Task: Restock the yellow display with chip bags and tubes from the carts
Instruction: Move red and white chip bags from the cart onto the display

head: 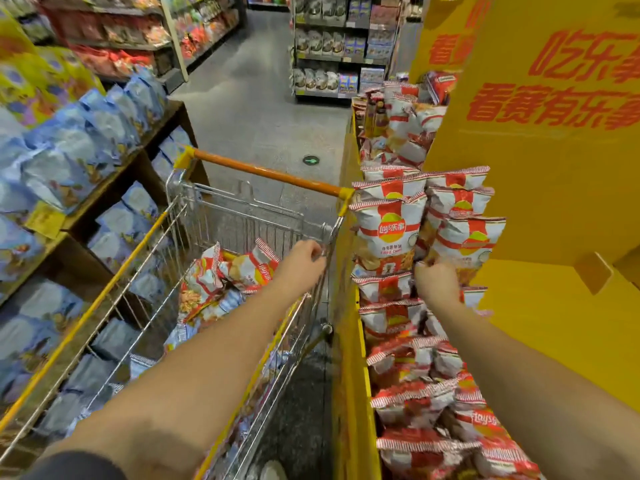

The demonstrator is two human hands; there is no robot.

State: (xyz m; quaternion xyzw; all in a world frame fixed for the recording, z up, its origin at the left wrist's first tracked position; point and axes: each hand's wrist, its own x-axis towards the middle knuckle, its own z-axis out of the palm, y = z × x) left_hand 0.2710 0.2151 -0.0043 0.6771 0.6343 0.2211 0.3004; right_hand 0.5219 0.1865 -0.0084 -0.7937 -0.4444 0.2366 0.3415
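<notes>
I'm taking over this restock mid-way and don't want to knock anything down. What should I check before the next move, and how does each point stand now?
1. Right hand has hold of the chip bag it is placing on the yellow display: ok, fingers at its bottom edge.
2. That bag is seated in its row: cannot tell, its base is hidden by the hand.
3. Left hand steadies the cart: ok, it grips the rim.
4. Stock left in the cart: ok, red-and-white bags lie inside.
5. Cart sits close to the display: ok, it stands alongside it.
6. Tubes to restock: cannot tell, none clearly visible.
</notes>
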